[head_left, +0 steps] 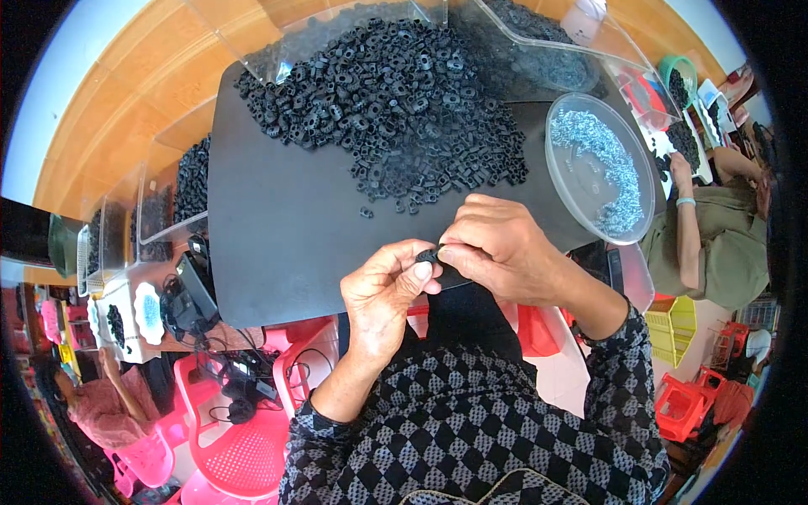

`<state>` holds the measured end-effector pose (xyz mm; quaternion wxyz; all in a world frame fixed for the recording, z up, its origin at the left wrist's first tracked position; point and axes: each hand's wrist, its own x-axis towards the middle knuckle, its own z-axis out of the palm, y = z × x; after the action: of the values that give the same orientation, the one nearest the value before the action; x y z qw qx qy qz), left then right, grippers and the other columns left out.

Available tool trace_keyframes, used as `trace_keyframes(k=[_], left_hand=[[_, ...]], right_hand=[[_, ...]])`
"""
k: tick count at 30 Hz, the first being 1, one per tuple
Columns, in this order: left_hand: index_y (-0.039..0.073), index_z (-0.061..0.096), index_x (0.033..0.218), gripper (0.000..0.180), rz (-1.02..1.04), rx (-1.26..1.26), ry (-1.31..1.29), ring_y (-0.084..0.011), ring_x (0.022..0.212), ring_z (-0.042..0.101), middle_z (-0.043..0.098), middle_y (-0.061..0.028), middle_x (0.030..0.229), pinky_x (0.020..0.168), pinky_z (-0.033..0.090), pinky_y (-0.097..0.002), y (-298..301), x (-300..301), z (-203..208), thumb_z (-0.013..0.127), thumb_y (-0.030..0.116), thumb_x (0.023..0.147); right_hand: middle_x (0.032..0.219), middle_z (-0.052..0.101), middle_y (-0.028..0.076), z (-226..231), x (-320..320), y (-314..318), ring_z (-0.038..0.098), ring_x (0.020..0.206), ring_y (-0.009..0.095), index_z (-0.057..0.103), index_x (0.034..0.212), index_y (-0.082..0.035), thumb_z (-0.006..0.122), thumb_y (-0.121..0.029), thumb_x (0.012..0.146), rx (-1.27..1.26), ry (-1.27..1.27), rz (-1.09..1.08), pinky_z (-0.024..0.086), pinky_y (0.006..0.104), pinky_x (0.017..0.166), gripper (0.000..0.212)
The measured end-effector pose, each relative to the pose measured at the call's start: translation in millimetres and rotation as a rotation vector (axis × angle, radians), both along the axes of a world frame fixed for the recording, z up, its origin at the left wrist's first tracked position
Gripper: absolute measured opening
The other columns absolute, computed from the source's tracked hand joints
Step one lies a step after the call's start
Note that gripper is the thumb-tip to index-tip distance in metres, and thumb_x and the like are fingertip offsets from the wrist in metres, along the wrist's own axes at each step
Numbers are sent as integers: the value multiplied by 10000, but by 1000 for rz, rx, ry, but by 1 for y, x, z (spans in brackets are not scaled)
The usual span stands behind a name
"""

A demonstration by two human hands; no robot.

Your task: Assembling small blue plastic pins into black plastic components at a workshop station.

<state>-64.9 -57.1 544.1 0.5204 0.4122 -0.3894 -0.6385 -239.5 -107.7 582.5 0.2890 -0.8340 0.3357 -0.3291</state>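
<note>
— So, where is the small black plastic part (427, 255) held?
— Over the black mat (269, 236), pinched by left hand (379, 290) and right hand (505, 248), probably for steadiness.
— And the round clear tray (585, 198)?
— Set rightward, presumably for easy reach.

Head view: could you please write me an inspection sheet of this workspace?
Surface: dark tabletop, bare toward its left side.
Work pieces: small black part between the fingertips; black pile at the far side; shiny little pieces in a round clear tray.
Clutter: loose black piece apart from the pile.
Hands: left hand and right hand pinch the small black part.
Cables: black cables bunched by a pink chair.
Surroundings: co-workers at right and left; yellow crate.
</note>
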Motion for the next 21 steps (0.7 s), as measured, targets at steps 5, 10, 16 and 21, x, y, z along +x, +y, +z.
trace_keyframes(k=[5, 10, 16, 21], left_hand=[[-45, 600, 1057, 216, 6, -6, -57, -100, 681, 596, 646, -89, 870, 489, 478, -186, 3, -1, 3, 616, 60, 868], [-41, 611, 1026, 195, 30, -72, -118, -86, 678, 581, 635, -65, 847, 568, 483, -190, 3, -1, 3, 628, 63, 862], [-39, 625, 963, 150, 39, -116, -173, -73, 660, 566, 614, -38, 807, 581, 474, -192, 6, -3, 3, 642, 55, 847], [-31, 637, 935, 126, 48, -247, -237, -67, 612, 552, 611, -41, 796, 511, 458, -187, 8, -2, 1, 653, 40, 832]], right_hand=[[655, 532, 101, 1, 0, 5, 511, 629, 278, 567, 730, -15, 615, -88, 771, -48, 98, -26, 406, 376, 593, 96], [673, 548, 120, 3, 0, 8, 538, 665, 308, 532, 702, -38, 579, -139, 801, -28, 184, -45, 425, 402, 630, 149], [680, 557, 146, 6, -2, 10, 552, 683, 334, 519, 707, -25, 584, -167, 802, -25, 260, 37, 442, 427, 639, 182], [691, 577, 163, 11, -4, 11, 574, 709, 338, 505, 708, -17, 607, -177, 784, 41, 302, 56, 458, 430, 648, 205]])
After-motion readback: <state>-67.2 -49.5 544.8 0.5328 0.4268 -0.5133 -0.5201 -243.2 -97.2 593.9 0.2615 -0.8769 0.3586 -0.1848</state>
